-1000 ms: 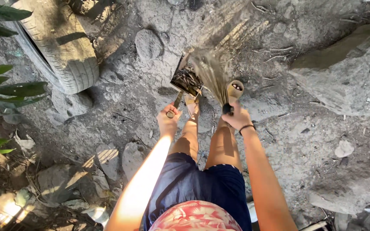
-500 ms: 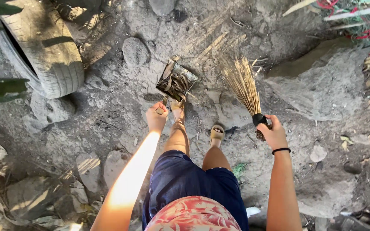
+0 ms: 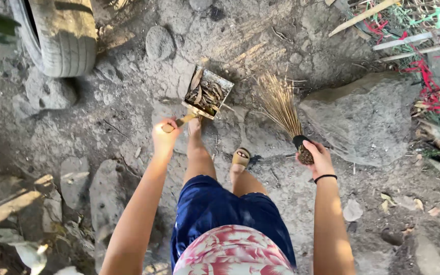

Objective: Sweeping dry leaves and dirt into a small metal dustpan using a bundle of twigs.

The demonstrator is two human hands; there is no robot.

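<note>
Two things are gripped: the wooden handle of a square metal dustpan filled with dry brown leaves (image 3: 207, 93) is closed in the left hand (image 3: 165, 136), and a short straw hand broom with a black binding (image 3: 285, 109) is clasped in the right hand (image 3: 318, 157). The dustpan is held above the grey dirt ground (image 3: 128, 117), far of the feet. Compared with half a second ago, the broom has been drawn nearer the dustpan, bristles still pointed away. A worn tyre (image 3: 62, 35) is seen far left, a large grey rock (image 3: 362, 117) right.
</note>
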